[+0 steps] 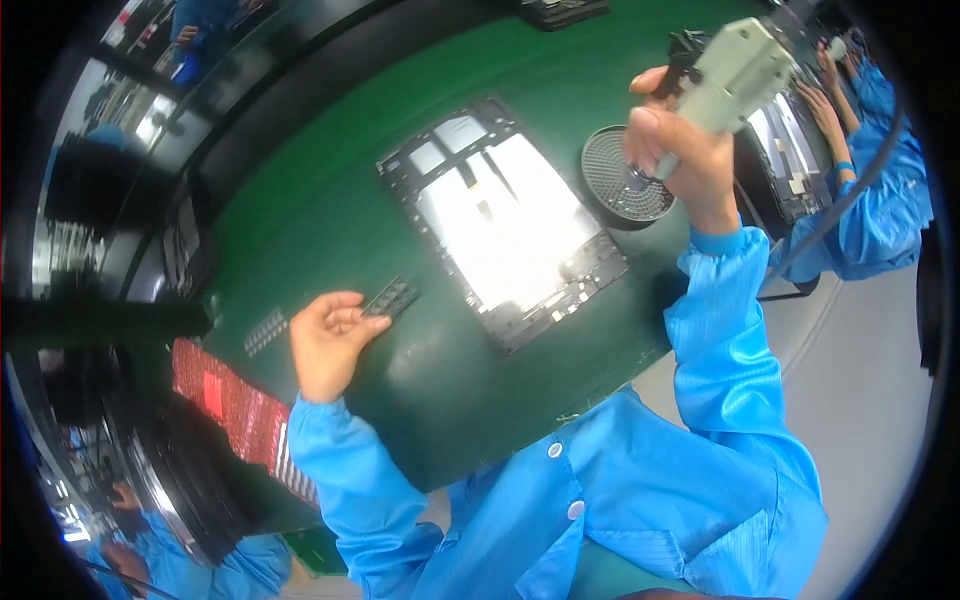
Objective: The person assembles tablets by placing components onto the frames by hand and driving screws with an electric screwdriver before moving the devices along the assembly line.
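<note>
My left hand (pixel 332 335) pinches a small dark strip with square sections (pixel 391 298) between thumb and fingers, just above the green table. My right hand (pixel 690 150) is raised and wrapped around a pale grey-green electric screwdriver (pixel 737 78). Its lower end reaches down over a round grey dish with a dimpled surface (pixel 622 172); the exact tip is hard to make out. Between my hands lies an opened flat device (pixel 500 215), with a shiny silver panel inside a black frame. Neither hand touches it.
A pale segmented strip (pixel 266 332) lies left of my left hand. Red bubble wrap (pixel 232 405) rests at the table's left edge, near stacked dark panels (pixel 165 480). At the right, a co-worker's hands (pixel 825 115) are beside another opened device (pixel 785 150). A cable (pixel 850 195) hangs there.
</note>
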`<action>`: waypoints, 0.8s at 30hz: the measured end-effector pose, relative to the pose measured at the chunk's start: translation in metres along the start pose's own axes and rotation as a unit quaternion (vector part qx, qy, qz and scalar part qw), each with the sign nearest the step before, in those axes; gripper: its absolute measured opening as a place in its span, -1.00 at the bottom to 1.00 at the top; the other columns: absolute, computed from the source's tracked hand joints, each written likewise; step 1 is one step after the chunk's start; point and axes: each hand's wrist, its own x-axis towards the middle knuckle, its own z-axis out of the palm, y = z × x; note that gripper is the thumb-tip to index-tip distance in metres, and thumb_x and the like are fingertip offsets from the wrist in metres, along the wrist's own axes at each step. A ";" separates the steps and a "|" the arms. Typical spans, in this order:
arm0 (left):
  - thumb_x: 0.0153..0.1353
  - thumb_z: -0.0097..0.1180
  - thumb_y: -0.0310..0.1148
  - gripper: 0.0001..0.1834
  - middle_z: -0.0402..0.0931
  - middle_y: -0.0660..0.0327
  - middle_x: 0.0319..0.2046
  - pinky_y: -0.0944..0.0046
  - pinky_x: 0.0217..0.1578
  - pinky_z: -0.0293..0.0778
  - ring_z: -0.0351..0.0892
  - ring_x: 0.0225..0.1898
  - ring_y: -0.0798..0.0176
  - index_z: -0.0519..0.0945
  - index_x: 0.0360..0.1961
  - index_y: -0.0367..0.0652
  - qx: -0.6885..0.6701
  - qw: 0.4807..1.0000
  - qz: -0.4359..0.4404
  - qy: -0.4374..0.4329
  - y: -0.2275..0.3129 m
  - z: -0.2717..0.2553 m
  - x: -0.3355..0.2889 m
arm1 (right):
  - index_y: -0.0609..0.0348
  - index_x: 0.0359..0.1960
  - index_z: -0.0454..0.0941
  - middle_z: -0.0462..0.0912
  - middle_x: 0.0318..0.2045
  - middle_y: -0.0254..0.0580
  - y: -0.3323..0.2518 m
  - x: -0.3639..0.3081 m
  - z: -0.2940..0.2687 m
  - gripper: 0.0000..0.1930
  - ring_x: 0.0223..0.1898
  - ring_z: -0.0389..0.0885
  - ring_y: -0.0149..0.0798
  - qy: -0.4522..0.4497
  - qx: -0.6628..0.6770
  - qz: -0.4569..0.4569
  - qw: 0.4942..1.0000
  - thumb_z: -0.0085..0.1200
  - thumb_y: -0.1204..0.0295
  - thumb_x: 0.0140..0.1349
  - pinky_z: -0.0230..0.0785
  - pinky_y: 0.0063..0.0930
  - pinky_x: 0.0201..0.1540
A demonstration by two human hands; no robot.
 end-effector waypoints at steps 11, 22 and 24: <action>-0.14 0.30 -0.65 -0.83 0.44 0.35 -0.62 0.55 -0.53 0.26 0.31 -0.58 0.56 0.51 -0.56 -0.30 0.092 0.994 0.042 -0.053 0.005 0.005 0.009 | 0.36 -0.22 0.47 0.48 -0.71 -0.30 0.026 0.010 -0.030 -0.69 -0.73 0.43 -0.47 0.047 -0.062 0.014 0.997 0.22 0.61 -0.04 0.27 -0.63 -0.65; -0.06 0.26 -0.62 -0.85 0.56 0.15 -0.48 0.50 -0.44 0.37 0.43 -0.52 0.47 0.52 -0.46 -0.30 0.016 0.992 0.106 0.060 0.022 0.029 -0.021 | 0.33 -0.23 0.47 0.49 -0.70 -0.31 0.025 0.002 -0.018 -0.70 -0.72 0.45 -0.50 0.020 -0.060 0.057 0.996 0.21 0.60 -0.05 0.30 -0.64 -0.65; -0.08 0.28 -0.60 -0.83 0.58 0.18 -0.55 0.49 -0.45 0.38 0.48 -0.53 0.45 0.55 -0.42 -0.32 0.013 0.992 0.112 0.047 0.030 0.046 -0.034 | 0.33 -0.23 0.47 0.49 -0.70 -0.31 0.027 0.003 -0.015 -0.71 -0.71 0.45 -0.50 0.009 -0.060 0.065 0.996 0.21 0.60 -0.05 0.30 -0.63 -0.65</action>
